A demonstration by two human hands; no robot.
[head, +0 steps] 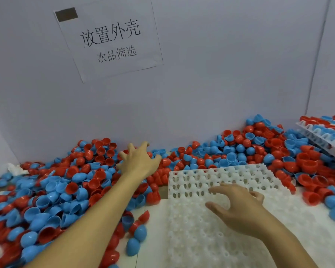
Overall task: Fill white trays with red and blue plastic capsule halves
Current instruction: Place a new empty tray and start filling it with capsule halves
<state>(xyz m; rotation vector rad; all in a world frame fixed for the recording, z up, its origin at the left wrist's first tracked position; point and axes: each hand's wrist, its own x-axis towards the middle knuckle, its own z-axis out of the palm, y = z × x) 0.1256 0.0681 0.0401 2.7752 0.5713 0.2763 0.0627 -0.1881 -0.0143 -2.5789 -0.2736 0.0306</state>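
Observation:
A white tray (pixel 217 176) with rows of round holes lies in front of me, right of centre, with no capsule halves in it. My right hand (pixel 238 207) rests on its near part, fingers spread and relaxed. A big loose pile of red and blue capsule halves (pixel 70 186) covers the table to the left and along the back wall. My left hand (pixel 139 161) reaches far forward over the pile behind the tray's left corner, fingers spread wide, holding nothing.
At the far right a stack of filled white trays (pixel 325 138) leans on more capsule halves (pixel 278 144). A grey wall with a paper sign (pixel 110 39) closes the back. A crumpled white cloth (pixel 16 169) lies at the left edge.

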